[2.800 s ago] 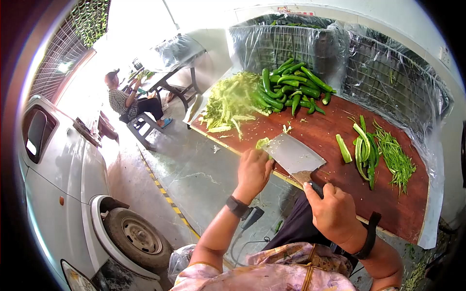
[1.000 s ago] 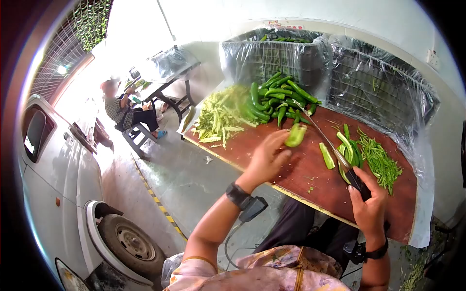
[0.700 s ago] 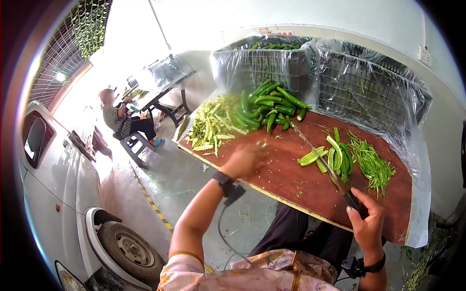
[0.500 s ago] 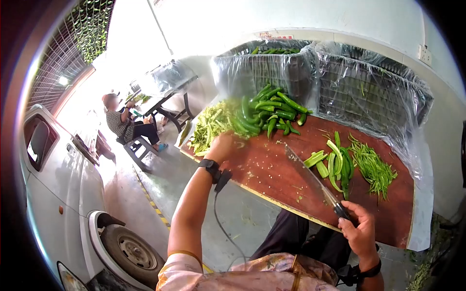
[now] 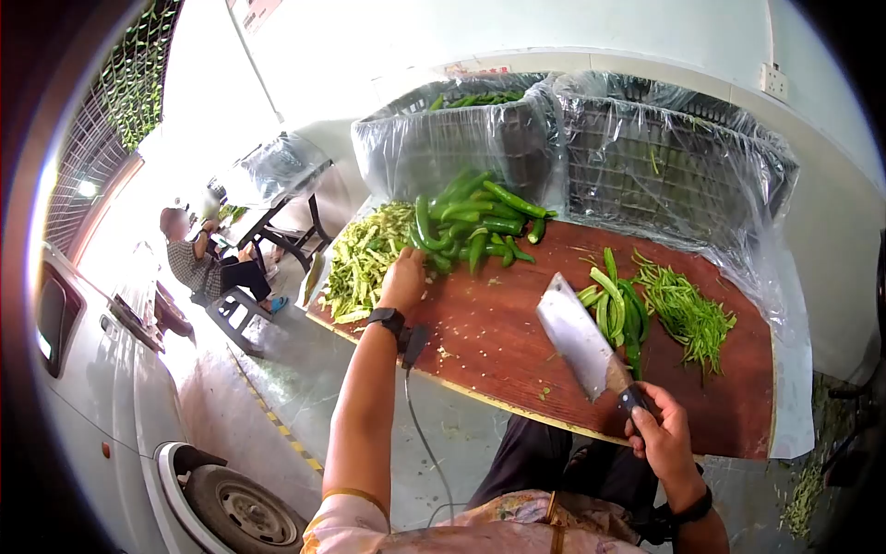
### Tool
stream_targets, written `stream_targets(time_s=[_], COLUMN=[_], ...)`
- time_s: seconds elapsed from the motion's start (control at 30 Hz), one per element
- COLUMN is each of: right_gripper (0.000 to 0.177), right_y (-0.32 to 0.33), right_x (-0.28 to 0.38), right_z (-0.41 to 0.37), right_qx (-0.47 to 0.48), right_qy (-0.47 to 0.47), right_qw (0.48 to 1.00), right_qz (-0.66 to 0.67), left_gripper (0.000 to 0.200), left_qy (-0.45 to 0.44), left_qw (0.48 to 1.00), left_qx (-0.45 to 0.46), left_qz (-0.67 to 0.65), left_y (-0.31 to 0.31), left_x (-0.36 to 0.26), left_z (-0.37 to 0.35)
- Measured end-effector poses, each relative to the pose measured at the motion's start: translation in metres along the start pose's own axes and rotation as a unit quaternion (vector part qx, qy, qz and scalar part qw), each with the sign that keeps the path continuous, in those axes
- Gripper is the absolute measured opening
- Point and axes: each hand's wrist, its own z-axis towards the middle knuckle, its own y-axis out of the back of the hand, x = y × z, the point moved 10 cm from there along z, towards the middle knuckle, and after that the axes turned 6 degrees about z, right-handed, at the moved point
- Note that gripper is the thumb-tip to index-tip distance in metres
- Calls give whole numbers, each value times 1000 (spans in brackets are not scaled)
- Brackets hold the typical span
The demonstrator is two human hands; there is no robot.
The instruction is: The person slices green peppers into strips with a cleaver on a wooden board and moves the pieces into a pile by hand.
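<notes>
Pale shredded pepper heap (image 5: 360, 263) on the tabletop (image 5: 498, 355) left edge. Left hand (image 5: 404, 277) is at the whole green peppers (image 5: 475, 217), fingertips hidden in the pile, so its grip can't be told. Cleaver (image 5: 577, 337) is tilted over bare wood, right hand (image 5: 660, 441) wrapped tight on its handle, split peppers (image 5: 614, 309) just beyond. Step looks like fetching a fresh pepper; next calls for one pinched and laid under the blade. Red wall label (image 5: 480, 70) is unreadable.
</notes>
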Motion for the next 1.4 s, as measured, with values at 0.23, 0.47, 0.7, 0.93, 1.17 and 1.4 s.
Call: stream_targets(time_s=[0.23,0.47,0.7,0.93,1.17,1.4], right_gripper=[39,37,33,24,20,17], right_y=[13,-2,-10,-21,-28,-32], right_x=[-8,-27,-52,-85,-99,-91], right_z=[8,-5,-20,-29,-36,-36], right_qx=[-19,-11,33,45,69,71], right_qy=[31,-55,-86,-129,-154,-131], right_qw=[998,985,980,974,964,968], right_qz=[46,163,179,180,206,202], left_gripper=[15,5,6,44,35,23], left_qy=[-19,199,175,-96,-61,-137], left_qw=[991,801,956,993,987,982], left_qx=[-134,-45,70,-26,-18,-52], left_qz=[-3,-563,-225,-56,-150,-117], left_y=[74,64,41,50,27,56], left_x=[-18,-61,-79,-163,-162,-175], left_z=[-14,-91,-142,-135,-141,-142])
